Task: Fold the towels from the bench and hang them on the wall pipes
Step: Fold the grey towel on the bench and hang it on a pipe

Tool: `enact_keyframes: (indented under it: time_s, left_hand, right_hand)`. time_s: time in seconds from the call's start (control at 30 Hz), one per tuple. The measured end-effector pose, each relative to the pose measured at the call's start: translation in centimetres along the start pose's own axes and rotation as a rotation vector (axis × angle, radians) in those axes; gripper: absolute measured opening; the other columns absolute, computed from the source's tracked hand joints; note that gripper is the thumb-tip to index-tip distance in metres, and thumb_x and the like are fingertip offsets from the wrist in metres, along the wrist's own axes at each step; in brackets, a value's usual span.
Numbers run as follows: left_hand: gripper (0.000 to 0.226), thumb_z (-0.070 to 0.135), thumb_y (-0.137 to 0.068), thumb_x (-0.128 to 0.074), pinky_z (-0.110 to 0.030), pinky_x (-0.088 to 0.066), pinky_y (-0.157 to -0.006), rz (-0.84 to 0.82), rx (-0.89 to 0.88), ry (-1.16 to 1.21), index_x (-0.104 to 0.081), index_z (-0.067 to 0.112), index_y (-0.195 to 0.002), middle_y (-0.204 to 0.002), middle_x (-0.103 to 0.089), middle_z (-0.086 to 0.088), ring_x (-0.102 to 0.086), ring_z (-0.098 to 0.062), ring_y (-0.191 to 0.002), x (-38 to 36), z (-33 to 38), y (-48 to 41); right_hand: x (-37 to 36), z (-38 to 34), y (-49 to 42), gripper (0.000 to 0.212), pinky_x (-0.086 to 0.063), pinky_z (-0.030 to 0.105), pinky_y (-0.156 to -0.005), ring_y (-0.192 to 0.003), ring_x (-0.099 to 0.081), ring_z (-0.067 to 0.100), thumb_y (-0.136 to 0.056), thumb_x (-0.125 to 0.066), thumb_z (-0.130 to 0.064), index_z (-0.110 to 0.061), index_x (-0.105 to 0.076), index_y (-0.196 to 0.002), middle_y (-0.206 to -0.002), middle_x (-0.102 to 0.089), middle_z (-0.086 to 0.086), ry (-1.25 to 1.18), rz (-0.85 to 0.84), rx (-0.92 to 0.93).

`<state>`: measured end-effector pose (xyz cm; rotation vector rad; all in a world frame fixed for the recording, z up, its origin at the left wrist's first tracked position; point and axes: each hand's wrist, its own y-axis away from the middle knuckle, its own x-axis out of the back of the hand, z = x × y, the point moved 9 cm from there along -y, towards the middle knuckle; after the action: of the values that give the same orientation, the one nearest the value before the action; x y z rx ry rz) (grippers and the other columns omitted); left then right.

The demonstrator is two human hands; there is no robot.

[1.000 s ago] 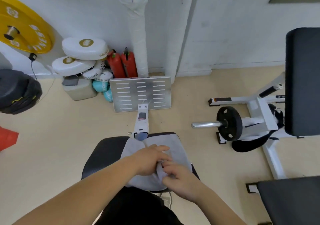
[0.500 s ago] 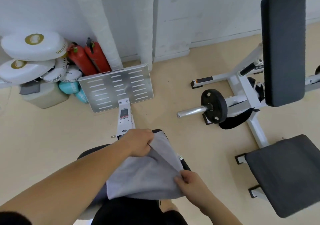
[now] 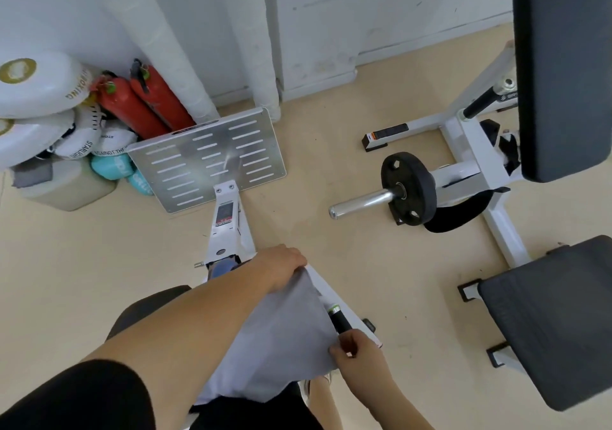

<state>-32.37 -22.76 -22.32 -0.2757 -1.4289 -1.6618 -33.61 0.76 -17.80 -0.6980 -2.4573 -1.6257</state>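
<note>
A pale grey towel [image 3: 278,340] is stretched in front of me over the black seat pad [image 3: 145,307] of the machine. My left hand [image 3: 281,264] grips the towel's far top corner. My right hand [image 3: 357,360] pinches its near right corner, beside a black handle with a green ring [image 3: 336,317]. The towel's lower edge hangs against my dark clothing. Two white wrapped pipes [image 3: 268,32] run up the wall behind the machine.
A slotted metal footplate [image 3: 208,161] stands ahead on a white rail. Red fire extinguishers [image 3: 145,102], white boxing pads [image 3: 36,85] and a tub sit at the left wall. A weight plate on a bar [image 3: 407,191] and black bench pads [image 3: 563,317] fill the right side.
Both hands started bunched together on the towel lying on the seat; they have pulled apart and lifted it, spreading it by two corners. My view has swung right and closer.
</note>
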Motion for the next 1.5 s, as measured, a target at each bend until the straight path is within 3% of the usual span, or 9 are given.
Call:
enact_keyframes:
  time_s: [0.1, 0.17, 0.23, 0.43, 0.7, 0.83, 1.0, 1.17, 1.5]
  left_hand:
    - [0.037, 0.021, -0.108, -0.034, -0.037, -0.044, -0.084, -0.035, -0.037, -0.059, -0.051, 0.031, -0.139, -0.137, -0.053, 0.005, -0.047, -0.024, -0.122, -0.8, -0.3, -0.2]
    - [0.037, 0.022, -0.107, -0.036, -0.037, -0.045, -0.084, -0.048, -0.037, -0.094, -0.05, 0.033, -0.14, -0.136, -0.053, 0.005, -0.047, -0.024, -0.121, -0.8, -0.7, -0.3]
    - [0.034, 0.02, -0.104, -0.042, -0.037, -0.045, -0.08, -0.023, -0.021, -0.166, -0.055, 0.031, -0.134, -0.13, -0.056, 0.002, -0.05, -0.024, -0.118, -0.4, -0.8, -0.3]
    - [0.02, 0.022, -0.092, -0.058, -0.035, -0.037, -0.087, 0.074, 0.092, -0.266, -0.066, 0.024, -0.11, -0.113, -0.059, 0.001, -0.049, -0.023, -0.112, 2.8, -1.5, 2.1]
    - [0.021, 0.019, -0.072, -0.064, -0.026, -0.034, -0.057, 0.117, 0.225, 0.26, -0.045, 0.025, -0.065, -0.073, -0.047, 0.008, -0.044, -0.015, -0.069, 10.0, -6.2, 14.8]
    - [0.03, 0.025, -0.07, -0.073, -0.024, -0.032, -0.056, 0.224, 0.27, 0.373, -0.044, 0.02, -0.065, -0.069, -0.042, 0.007, -0.035, -0.013, -0.063, 14.3, -8.2, 22.7]
    - [0.033, 0.026, -0.071, -0.085, -0.02, -0.037, -0.057, 0.363, 0.269, 0.484, -0.052, 0.024, -0.068, -0.068, -0.05, 0.014, -0.043, -0.006, -0.062, 18.4, -9.5, 31.9]
    - [0.03, 0.032, -0.072, -0.088, -0.013, -0.039, -0.053, 0.519, 0.257, 0.603, -0.061, 0.021, -0.073, -0.063, -0.054, 0.019, -0.045, 0.002, -0.057, 20.8, -10.4, 39.6]
    - [0.008, 0.013, -0.077, -0.073, -0.016, -0.046, -0.064, 0.586, 0.366, 0.785, -0.068, 0.019, -0.077, -0.081, -0.071, -0.001, -0.058, -0.006, -0.068, 5.6, -11.2, 42.4]
  right_hand:
    - [-0.9, -0.5, -0.1, 0.019, -0.055, 0.029, -0.089, -0.099, -0.066, 0.007, -0.094, -0.062, -0.018, -0.029, -0.067, -0.109, -0.105, -0.072, -0.015, -0.016, -0.095, 0.039]
    - [-0.9, -0.8, 0.1, 0.01, -0.053, 0.022, -0.075, -0.082, -0.064, 0.005, -0.093, -0.064, -0.02, -0.03, -0.067, -0.091, -0.085, -0.07, -0.013, 0.021, -0.098, 0.064]
    - [-0.5, -0.6, 0.1, 0.029, -0.035, 0.019, -0.056, -0.06, -0.047, 0.008, -0.089, -0.068, -0.026, -0.024, -0.05, -0.067, -0.06, -0.051, -0.008, 0.07, -0.058, 0.05]
    - [-0.4, -0.4, 1.2, 0.038, -0.027, 0.024, -0.054, -0.057, -0.032, 0.013, -0.092, -0.065, -0.024, -0.017, -0.036, -0.068, -0.061, -0.035, -0.006, 0.03, -0.031, -0.001]
    - [0.5, -6.2, 7.5, 0.023, -0.048, 0.035, -0.068, -0.066, -0.052, 0.012, -0.094, -0.066, -0.035, -0.013, -0.062, -0.089, -0.072, -0.059, -0.002, -0.101, -0.079, 0.206]
    - [1.3, -11.5, 11.1, 0.015, -0.045, 0.028, -0.065, -0.065, -0.056, 0.011, -0.095, -0.069, -0.025, -0.014, -0.066, -0.086, -0.068, -0.066, -0.004, -0.095, -0.013, 0.352]
    - [4.2, -18.4, 14.4, 0.006, -0.064, 0.036, -0.076, -0.082, -0.075, 0.016, -0.096, -0.069, -0.017, -0.016, -0.075, -0.094, -0.085, -0.08, 0.0, -0.143, 0.037, 0.464]
    - [7.9, -25.8, 17.0, 0.006, -0.056, 0.03, -0.066, -0.084, -0.072, 0.019, -0.09, -0.076, -0.016, -0.021, -0.079, -0.093, -0.084, -0.079, -0.002, -0.137, 0.173, 0.628]
    - [2.5, -22.8, 14.4, 0.009, -0.054, 0.031, -0.069, -0.073, -0.066, 0.018, -0.083, -0.082, -0.013, -0.018, -0.076, -0.08, -0.076, -0.074, 0.004, -0.009, 0.157, 0.59]
